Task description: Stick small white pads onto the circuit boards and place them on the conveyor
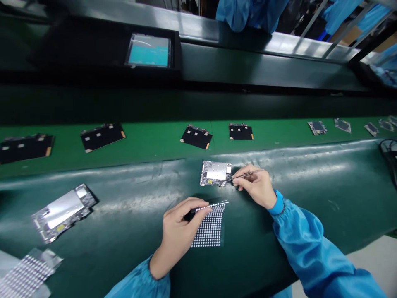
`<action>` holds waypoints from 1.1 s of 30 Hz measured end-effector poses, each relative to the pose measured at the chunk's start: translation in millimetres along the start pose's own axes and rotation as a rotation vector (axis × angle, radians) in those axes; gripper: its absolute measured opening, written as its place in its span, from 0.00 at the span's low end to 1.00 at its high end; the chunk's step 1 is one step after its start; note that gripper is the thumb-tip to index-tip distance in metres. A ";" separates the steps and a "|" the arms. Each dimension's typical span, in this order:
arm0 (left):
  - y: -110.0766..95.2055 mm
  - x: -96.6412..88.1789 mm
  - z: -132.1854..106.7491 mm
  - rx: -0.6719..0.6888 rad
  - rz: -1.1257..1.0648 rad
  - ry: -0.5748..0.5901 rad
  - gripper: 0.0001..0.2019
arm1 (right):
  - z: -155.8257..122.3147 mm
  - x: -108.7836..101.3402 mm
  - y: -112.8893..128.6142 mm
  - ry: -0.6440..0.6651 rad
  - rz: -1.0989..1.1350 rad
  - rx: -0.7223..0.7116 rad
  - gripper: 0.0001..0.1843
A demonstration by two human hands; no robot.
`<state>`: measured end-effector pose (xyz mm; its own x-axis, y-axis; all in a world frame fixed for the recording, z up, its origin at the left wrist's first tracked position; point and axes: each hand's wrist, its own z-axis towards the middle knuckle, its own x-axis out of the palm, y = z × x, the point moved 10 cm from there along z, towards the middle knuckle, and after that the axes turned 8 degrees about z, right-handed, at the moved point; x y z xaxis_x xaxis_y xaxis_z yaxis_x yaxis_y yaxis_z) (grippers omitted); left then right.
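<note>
My left hand [182, 229] pinches the top edge of a clear sheet of round white stickers [211, 229], which hangs over the green bench mat. Between the fingertips of my right hand [254, 186] is a pair of thin dark tweezers [246, 174]. Their tips reach the lower right edge of a circuit board [216, 171] with a silver shield plate; whether they touch it I cannot tell. That board lies flat on the mat, just beyond the sticker sheet. Another silver-plated circuit board [65, 211] rests at the left, apart from both hands.
Black rectangular panels [196, 137] and several small boards [316, 128] lie along the green strip [149, 140] behind the mat. A second sticker sheet [27, 275] is at the lower left. A black box [93, 49] with a lit screen [149, 54] stands at the back. A person in blue sleeves [248, 14] is opposite.
</note>
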<state>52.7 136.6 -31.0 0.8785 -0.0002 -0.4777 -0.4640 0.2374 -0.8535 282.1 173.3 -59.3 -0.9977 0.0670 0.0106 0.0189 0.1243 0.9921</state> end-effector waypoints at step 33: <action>15.2 -5.2 2.4 0.053 0.181 -0.045 0.16 | 91.8 -179.0 54.9 -0.081 -1.347 -0.246 0.28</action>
<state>41.3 142.6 -41.0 0.7862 0.0899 -0.6114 -0.6091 0.2801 -0.7420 467.7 259.0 -18.3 -0.2278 0.0932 -0.9692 -0.9736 -0.0377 0.2252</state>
